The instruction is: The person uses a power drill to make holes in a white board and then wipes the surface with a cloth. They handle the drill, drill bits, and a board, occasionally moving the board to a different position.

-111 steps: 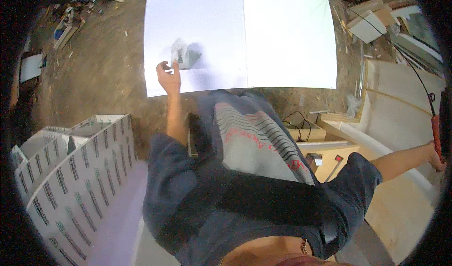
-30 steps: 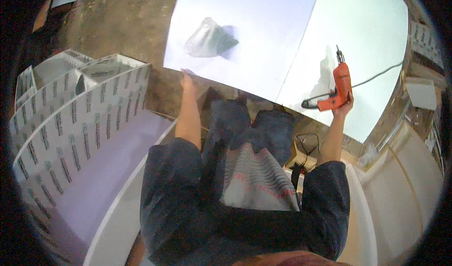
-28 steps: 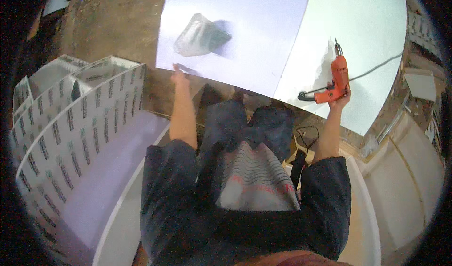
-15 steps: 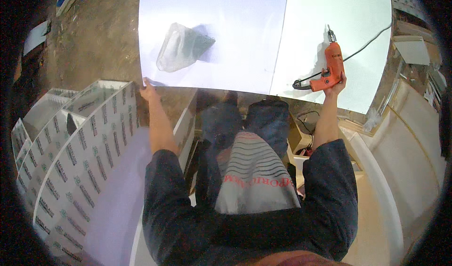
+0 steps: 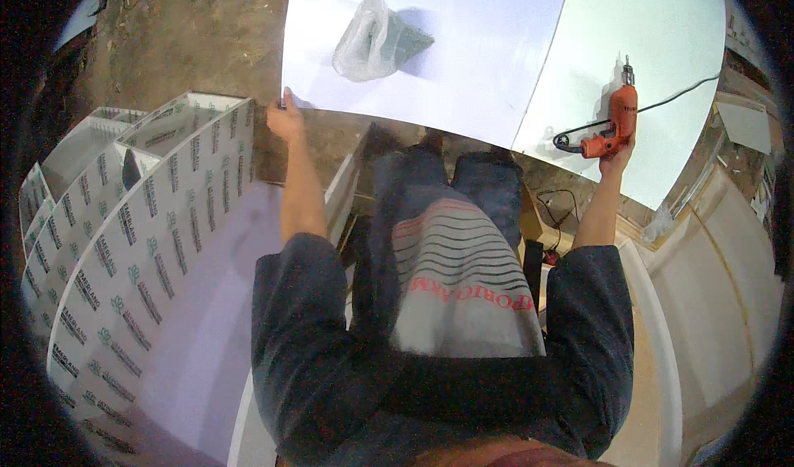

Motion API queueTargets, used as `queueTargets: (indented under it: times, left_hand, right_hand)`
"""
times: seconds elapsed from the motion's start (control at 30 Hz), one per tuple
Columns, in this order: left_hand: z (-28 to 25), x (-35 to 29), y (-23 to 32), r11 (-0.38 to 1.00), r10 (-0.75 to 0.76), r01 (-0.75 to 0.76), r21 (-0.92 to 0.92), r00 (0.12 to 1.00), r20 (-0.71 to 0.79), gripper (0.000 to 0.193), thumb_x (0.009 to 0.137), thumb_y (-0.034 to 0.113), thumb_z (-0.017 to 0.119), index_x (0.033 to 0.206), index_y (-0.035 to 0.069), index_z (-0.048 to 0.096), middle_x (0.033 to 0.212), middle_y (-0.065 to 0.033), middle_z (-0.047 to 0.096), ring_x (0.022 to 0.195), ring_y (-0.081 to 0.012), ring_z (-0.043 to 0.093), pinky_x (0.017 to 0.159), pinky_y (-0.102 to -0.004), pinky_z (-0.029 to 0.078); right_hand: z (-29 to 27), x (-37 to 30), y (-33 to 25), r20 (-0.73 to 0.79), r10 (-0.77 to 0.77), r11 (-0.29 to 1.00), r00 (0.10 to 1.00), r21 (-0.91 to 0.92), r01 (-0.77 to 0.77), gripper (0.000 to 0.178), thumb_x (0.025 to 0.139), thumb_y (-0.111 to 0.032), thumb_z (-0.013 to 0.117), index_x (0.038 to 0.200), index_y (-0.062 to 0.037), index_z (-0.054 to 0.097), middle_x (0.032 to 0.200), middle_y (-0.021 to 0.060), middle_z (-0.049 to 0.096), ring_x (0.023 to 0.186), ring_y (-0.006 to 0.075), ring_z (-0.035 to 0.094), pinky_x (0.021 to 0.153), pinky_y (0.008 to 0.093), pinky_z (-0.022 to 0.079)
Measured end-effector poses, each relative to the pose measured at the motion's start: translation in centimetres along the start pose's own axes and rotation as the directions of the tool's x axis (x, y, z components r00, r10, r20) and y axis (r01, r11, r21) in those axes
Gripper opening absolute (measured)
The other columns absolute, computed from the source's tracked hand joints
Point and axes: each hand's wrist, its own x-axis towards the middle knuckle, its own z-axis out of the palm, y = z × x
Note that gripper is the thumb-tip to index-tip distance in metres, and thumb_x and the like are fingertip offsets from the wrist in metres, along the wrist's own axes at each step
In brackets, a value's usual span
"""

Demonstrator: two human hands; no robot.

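My left hand (image 5: 285,122) grips the near left corner of a large white panel (image 5: 463,70), its thumb up along the edge and the other fingers partly hidden. In my right hand (image 5: 616,159) is an orange corded power drill (image 5: 622,119), held by its handle near the panel's right part. The drill's bit points away from me, and a black cord loop lies beside the handle. A crumpled clear plastic bag (image 5: 364,45) with grey contents rests on the left part of the panel. A seam runs across the panel between its left and right parts.
At left stands a white cabinet carcass (image 5: 157,227) covered in printed film, with open compartments. A pale curved board (image 5: 719,277) leans at right. Brown ground (image 5: 198,37) with scraps lies beyond, and a black cable (image 5: 558,215) hangs below the panel.
The panel, the bag and the drill have shifted right in the picture; the bag and the panel's left corner also sit higher. Both hands keep their hold.
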Motion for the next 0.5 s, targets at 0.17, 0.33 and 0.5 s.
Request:
queueTargets:
  times: [0.17,0.33,0.5]
  left_hand:
    - [2.2,1.8,-4.3,0.968,-0.176,0.195,-0.155,0.976,0.128,0.056,0.082,0.044,0.065,0.092,-0.011,0.063,0.089,-0.0276,0.064,0.083,-0.0382,0.062,0.077,-0.0443,0.047]
    - [3.1,0.2,-2.0,0.932,-0.289,0.313,-0.18,0.946,0.147,0.053,0.083,0.041,0.066,0.091,-0.011,0.063,0.091,-0.0235,0.066,0.085,-0.0331,0.062,0.076,-0.0431,0.048]
    - [2.8,0.1,-1.9,0.778,-0.405,0.451,-0.438,0.892,0.2,0.045,0.082,0.034,0.069,0.096,-0.008,0.062,0.096,-0.021,0.065,0.085,-0.0268,0.061,0.073,-0.0387,0.05]
  right_hand:
    - [0.1,0.6,0.8,-0.052,0.007,0.999,0.999,-0.037,-0.009,0.06,0.091,-0.057,0.043,0.132,-0.0131,0.04,0.12,0.0068,0.054,0.097,0.0319,0.059,0.083,0.0517,0.051]
    - [-0.7,-0.2,1.3,-0.09,0.0,1.0,0.996,0.012,0.001,0.062,0.091,-0.057,0.043,0.131,-0.0104,0.041,0.117,0.0072,0.056,0.098,0.0291,0.059,0.086,0.0503,0.05]
    - [-0.5,-0.2,1.2,-0.11,-0.004,0.998,0.994,0.066,0.011,0.064,0.09,-0.058,0.044,0.131,-0.0084,0.042,0.119,0.0085,0.055,0.102,0.0299,0.058,0.09,0.052,0.049]
